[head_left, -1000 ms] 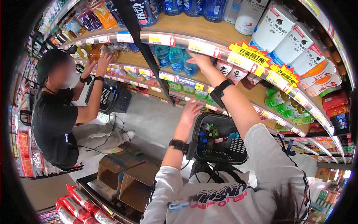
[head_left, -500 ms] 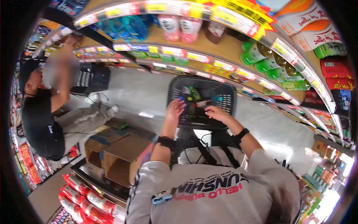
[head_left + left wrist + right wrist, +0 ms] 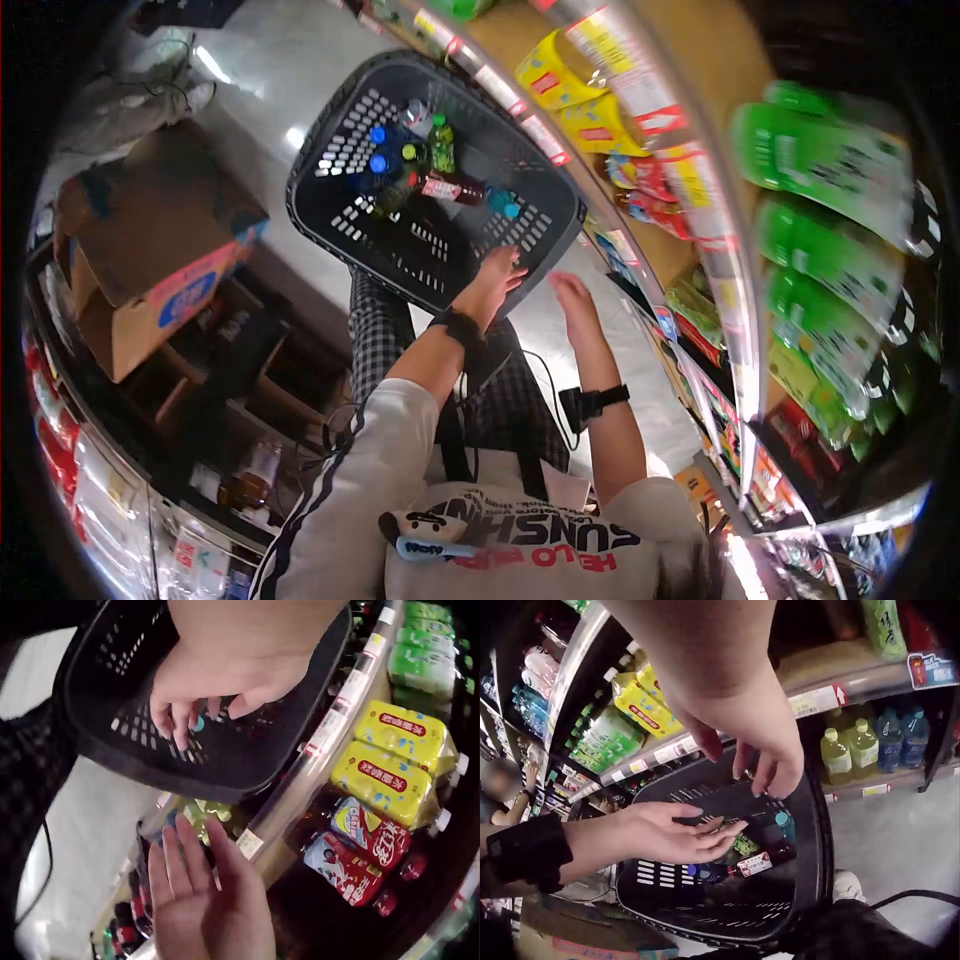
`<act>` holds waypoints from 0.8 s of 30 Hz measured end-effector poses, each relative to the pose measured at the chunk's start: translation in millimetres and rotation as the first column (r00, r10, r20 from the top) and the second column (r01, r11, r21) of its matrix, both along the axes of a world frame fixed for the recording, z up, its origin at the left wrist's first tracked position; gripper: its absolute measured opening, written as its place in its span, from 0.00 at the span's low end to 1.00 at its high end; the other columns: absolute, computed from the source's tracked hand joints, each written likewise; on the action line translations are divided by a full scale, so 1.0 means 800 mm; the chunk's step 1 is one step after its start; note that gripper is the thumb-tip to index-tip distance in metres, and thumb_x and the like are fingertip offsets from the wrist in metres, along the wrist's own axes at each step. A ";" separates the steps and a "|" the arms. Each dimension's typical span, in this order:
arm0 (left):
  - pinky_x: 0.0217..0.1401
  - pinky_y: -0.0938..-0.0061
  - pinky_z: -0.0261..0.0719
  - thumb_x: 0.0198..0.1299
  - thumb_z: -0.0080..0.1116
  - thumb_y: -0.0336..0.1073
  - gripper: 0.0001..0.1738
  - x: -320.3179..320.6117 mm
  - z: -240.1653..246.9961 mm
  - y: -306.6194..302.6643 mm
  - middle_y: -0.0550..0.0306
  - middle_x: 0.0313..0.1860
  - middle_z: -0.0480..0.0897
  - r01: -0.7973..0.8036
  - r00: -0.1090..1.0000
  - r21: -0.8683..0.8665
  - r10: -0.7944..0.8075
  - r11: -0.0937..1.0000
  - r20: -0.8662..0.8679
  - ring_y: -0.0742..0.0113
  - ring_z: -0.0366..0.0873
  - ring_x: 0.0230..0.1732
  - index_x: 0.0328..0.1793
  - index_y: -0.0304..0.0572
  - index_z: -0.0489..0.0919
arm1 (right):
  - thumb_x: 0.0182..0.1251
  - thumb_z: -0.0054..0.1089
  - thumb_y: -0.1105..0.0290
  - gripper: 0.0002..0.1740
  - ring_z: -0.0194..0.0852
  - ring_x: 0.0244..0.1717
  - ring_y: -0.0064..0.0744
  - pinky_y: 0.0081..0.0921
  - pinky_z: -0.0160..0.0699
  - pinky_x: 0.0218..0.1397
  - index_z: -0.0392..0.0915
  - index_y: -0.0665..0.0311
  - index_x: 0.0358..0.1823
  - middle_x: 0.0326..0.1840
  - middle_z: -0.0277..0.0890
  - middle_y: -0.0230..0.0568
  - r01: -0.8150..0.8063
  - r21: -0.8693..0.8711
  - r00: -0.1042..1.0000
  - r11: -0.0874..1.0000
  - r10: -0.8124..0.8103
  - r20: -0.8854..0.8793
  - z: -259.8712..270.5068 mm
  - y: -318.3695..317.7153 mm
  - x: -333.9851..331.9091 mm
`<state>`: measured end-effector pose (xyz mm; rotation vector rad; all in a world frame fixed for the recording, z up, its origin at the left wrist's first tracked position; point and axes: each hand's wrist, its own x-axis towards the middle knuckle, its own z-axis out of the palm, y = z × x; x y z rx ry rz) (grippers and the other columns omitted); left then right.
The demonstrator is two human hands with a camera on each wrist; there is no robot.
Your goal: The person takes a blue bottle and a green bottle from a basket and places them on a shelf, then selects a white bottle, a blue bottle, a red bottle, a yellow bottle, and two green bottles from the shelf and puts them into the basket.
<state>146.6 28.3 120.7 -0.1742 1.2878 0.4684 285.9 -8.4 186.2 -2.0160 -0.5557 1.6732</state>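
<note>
A black shopping basket (image 3: 345, 215) with slotted walls stands in front of me. Inside lie several bottles: a green bottle (image 3: 441, 143), a dark bottle with a red-and-white label (image 3: 754, 864), blue-capped ones and a teal-capped bottle (image 3: 503, 203). My left hand (image 3: 487, 285) hovers over the near side of the basket, fingers loosely bent and holding nothing. Just outside the basket's right side is my right hand (image 3: 575, 300), relaxed and without anything in it. In the left wrist view the right hand (image 3: 206, 900) shows its bare palm.
A drinks shelf curves along my right, with yellow-labelled bottles (image 3: 386, 776), red-labelled bottles (image 3: 345, 870) and green-labelled bottles (image 3: 835, 230). Cardboard boxes (image 3: 140, 240) stand on the left. Another person (image 3: 502, 791) is beside the shelves. A cable (image 3: 545, 385) hangs near my legs.
My right hand came down from the shelf of teal bottles to the basket's side. The left hand is now over the basket. My view has turned right and tilted down.
</note>
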 end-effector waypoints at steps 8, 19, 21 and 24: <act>0.37 0.72 0.64 0.55 0.42 0.38 0.12 -0.045 -0.147 0.008 0.64 0.38 0.73 -0.250 0.968 0.026 0.250 0.968 -0.004 0.67 0.71 0.40 0.44 0.50 0.70 | 0.51 0.54 0.61 0.19 0.69 0.47 0.42 0.31 0.66 0.49 0.73 0.60 0.45 0.43 0.73 0.48 -0.739 0.031 0.628 0.673 0.673 0.391 -0.204 0.123 -0.060; 0.36 0.72 0.70 0.54 0.45 0.36 0.13 -0.046 -0.169 -0.046 0.61 0.36 0.74 -0.306 0.952 -0.082 0.306 0.949 -0.006 0.67 0.72 0.38 0.46 0.43 0.70 | 0.50 0.53 0.59 0.13 0.74 0.36 0.47 0.37 0.71 0.40 0.75 0.55 0.36 0.30 0.75 0.49 -0.893 -0.290 0.191 0.344 0.873 0.448 -0.328 0.128 -0.059; 0.39 0.72 0.69 0.54 0.45 0.34 0.15 -0.044 -0.158 -0.043 0.59 0.37 0.73 -0.288 0.958 -0.065 0.288 0.956 0.000 0.65 0.72 0.38 0.48 0.42 0.68 | 0.50 0.52 0.59 0.13 0.74 0.34 0.48 0.37 0.71 0.39 0.75 0.55 0.35 0.28 0.75 0.48 -0.890 -0.292 0.233 0.350 0.900 0.368 -0.318 0.127 -0.060; 0.42 0.70 0.68 0.55 0.44 0.36 0.16 -0.051 -0.134 -0.034 0.58 0.40 0.73 -0.281 0.959 0.000 0.281 0.960 0.040 0.64 0.71 0.39 0.50 0.44 0.67 | 0.51 0.52 0.59 0.11 0.73 0.31 0.49 0.38 0.70 0.36 0.74 0.55 0.33 0.25 0.74 0.48 -0.900 -0.050 0.379 0.433 0.835 0.400 -0.245 0.117 -0.058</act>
